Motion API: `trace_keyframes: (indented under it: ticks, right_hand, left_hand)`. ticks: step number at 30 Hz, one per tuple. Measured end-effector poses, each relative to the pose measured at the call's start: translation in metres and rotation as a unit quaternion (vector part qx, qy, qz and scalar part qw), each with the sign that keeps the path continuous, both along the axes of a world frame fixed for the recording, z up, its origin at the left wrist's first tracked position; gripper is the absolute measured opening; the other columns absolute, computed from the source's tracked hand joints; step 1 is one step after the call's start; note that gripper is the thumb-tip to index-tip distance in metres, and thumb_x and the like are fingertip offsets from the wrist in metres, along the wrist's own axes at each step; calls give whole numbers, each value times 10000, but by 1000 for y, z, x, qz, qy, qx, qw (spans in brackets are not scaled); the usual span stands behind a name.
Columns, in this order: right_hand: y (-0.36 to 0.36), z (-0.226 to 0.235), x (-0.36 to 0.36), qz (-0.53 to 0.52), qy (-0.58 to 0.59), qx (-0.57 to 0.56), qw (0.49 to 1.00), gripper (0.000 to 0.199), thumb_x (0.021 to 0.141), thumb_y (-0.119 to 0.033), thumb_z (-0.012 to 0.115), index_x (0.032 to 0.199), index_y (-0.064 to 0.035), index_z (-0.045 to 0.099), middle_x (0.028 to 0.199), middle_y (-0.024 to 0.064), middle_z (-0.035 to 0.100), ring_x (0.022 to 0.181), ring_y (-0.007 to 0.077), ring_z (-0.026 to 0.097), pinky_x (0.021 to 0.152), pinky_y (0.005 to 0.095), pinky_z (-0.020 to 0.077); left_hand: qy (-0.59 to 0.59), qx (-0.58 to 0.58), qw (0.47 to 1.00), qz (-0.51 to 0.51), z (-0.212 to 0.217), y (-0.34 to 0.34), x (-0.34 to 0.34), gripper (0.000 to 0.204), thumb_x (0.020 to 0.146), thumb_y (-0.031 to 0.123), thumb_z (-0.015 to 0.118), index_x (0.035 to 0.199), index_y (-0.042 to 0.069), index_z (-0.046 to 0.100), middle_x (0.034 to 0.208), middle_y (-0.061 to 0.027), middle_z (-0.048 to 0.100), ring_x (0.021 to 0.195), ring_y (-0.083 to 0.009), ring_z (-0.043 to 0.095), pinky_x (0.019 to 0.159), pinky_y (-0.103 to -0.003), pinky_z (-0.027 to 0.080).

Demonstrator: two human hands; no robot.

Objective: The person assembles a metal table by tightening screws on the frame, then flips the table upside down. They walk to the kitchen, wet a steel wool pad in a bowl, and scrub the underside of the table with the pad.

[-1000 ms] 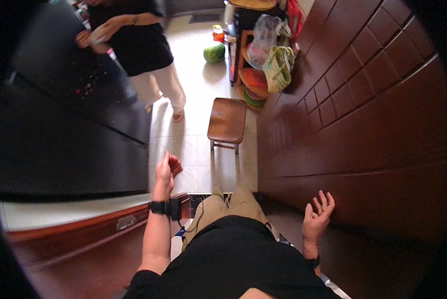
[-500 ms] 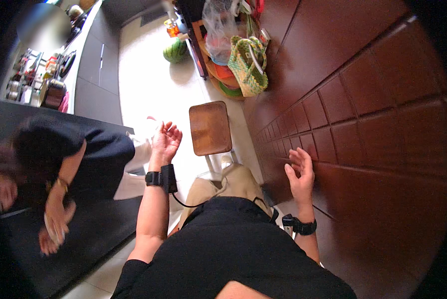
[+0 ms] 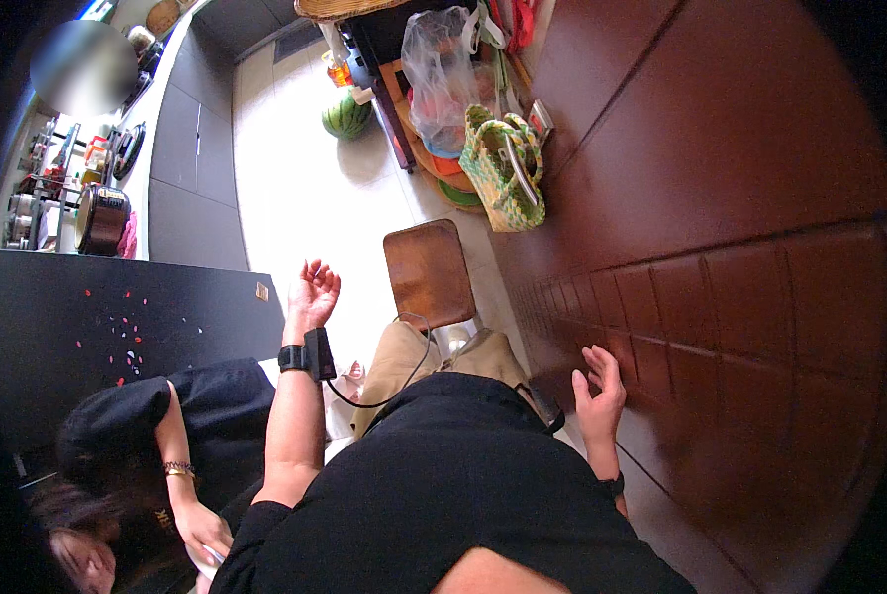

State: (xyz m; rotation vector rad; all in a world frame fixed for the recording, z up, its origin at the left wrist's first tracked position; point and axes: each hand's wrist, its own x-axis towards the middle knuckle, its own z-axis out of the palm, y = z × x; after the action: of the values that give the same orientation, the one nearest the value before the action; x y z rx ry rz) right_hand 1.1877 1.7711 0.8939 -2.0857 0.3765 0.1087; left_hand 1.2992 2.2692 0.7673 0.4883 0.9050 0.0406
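Note:
My left hand (image 3: 315, 290) is raised with the palm up and the fingers loosely curled apart, holding nothing. Beyond it and to its right stands a small wooden stool (image 3: 428, 274) with a brown seat, which it does not touch. On the other side, my right hand (image 3: 600, 389) hangs in the air with its fingers apart and nothing in it. It is nearest to the dark red-brown panelled door (image 3: 681, 337). A black strap with a small box (image 3: 317, 354) sits on my left wrist, and a cable runs from it toward my waist.
Close on my left, another person in a dark shirt (image 3: 221, 401) bends over beside a dark cabinet (image 3: 43, 307). Ahead lie a watermelon (image 3: 346, 117) on the floor, a woven bag (image 3: 503, 183) and a clear plastic bag (image 3: 437, 89) by a wooden shelf. A counter holds a dark pot (image 3: 103, 220).
The other person has shifted back toward the lower left, uncovering the cabinet's speckled face. The stool and woven bag sit lower in view. Both my hands stay raised and empty.

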Motion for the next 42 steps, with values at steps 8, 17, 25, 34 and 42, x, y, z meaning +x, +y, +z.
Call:
trace_keyframes:
  ticks: [8,17,25,34,42]
  right_hand:
    - [23,-23,57,20,4,-10,1000,443,888,-65,648,1312,-23,526,1267,144,630,1148,245,614,968,369,486]
    - [114,-42,168,49,97,262,959,268,944,-56,613,1204,3,588,1118,99,686,1021,174,653,904,309,519]
    - [268,-15,293,-5,125,305,944,193,971,-123,597,1138,-31,629,1005,78,708,907,171,678,834,307,545]
    - [564,-11,543,102,149,555,812,223,977,-185,599,1154,-51,616,969,72,682,888,185,653,817,339,532]
    - [753,-47,702,48,64,454,887,236,918,-95,612,1141,-76,538,930,85,681,758,193,676,662,322,562]
  left_hand:
    - [45,33,998,25,0,41,6,284,1004,353,553,936,92,639,875,-55,663,771,-195,632,778,-368,563]
    - [80,-23,987,138,-52,137,17,370,1016,393,511,847,91,639,764,-38,657,735,-180,637,752,-354,566]
    - [163,-70,964,197,-121,238,80,351,1027,359,500,814,110,628,754,-37,651,689,-167,620,709,-346,555]
    - [-6,238,941,-239,31,340,219,281,1015,353,552,942,89,615,895,-41,649,806,-147,628,762,-329,548]
    - [-158,183,852,-465,144,308,390,516,1032,516,418,1175,43,566,965,-112,681,825,-166,666,745,-305,559]
